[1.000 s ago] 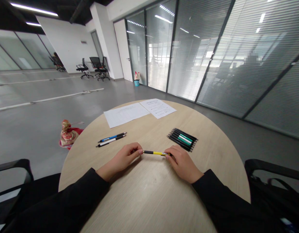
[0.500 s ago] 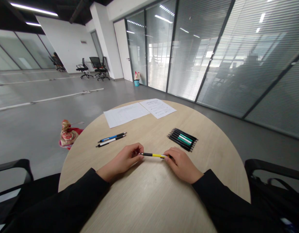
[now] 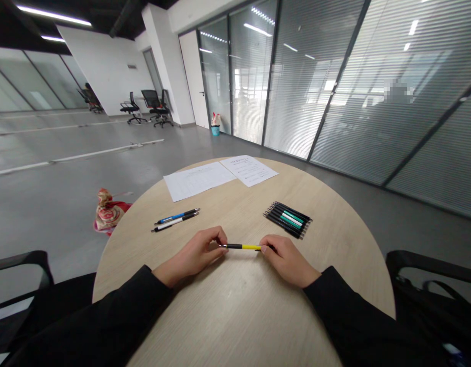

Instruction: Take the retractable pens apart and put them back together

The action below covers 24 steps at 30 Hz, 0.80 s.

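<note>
Head view, counted:

- Two bare hands, both closed: the left hand [image 3: 195,257] pinches one end of a slim yellow-and-black pen [image 3: 243,246] between its fingertips, and the right hand [image 3: 286,261] grips the other end.
- One held pen: a yellow middle, black ends, lying level and crosswise between the hands, over the middle of the counter.
- Two loose pens lie side by side, left of the hands: a blue-and-black pen [image 3: 177,216] and a white-and-black pen [image 3: 175,222].
- One tight row of black pens [image 3: 287,220] lies right of the hands, some with green-and-white barrels; the exact count is hard to tell.
- Two white printed paper sheets [image 3: 199,181] lie edge to edge at the far side.
- Surface: a round, pale wood-grain counter [image 3: 235,316].
- Room: a grey concrete floor [image 3: 48,204] with a red-and-tan cloth bundle [image 3: 107,216] on it, black office chairs [image 3: 157,107] far off, and a glass partition with blinds [image 3: 319,86] along the right.
</note>
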Tool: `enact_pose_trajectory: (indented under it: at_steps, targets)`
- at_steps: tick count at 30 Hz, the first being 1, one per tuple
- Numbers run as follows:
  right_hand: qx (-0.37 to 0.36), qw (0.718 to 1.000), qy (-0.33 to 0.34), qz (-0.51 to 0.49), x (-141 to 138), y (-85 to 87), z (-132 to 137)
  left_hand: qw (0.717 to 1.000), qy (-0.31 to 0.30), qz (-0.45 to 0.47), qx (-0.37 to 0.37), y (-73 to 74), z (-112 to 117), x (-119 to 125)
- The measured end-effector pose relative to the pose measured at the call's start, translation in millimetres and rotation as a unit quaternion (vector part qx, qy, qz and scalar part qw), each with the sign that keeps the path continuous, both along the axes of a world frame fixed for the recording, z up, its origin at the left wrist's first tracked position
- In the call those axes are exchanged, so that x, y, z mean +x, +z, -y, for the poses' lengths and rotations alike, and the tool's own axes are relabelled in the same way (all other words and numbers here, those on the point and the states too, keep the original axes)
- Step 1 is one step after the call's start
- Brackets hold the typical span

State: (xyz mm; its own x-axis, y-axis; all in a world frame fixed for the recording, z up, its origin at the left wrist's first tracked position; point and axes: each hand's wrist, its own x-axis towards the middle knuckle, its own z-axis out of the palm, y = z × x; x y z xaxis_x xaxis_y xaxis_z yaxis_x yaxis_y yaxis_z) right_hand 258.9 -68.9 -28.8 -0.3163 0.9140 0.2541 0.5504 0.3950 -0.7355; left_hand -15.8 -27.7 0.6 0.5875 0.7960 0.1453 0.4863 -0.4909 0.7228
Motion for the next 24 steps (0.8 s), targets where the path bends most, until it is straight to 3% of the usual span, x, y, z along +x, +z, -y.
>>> enact_pose_trajectory:
  at_steps: [12,24]
  targets:
    - [0.009,0.999,-0.041,-0.019,1.8,-5.0,-2.3,1.0,0.012,0.014,-0.008,10.3,3.3,3.9]
    - [0.002,0.999,-0.036,-0.028,0.5,-2.3,-1.5,0.998,0.006,0.058,-0.021,-0.7,-1.4,3.8]
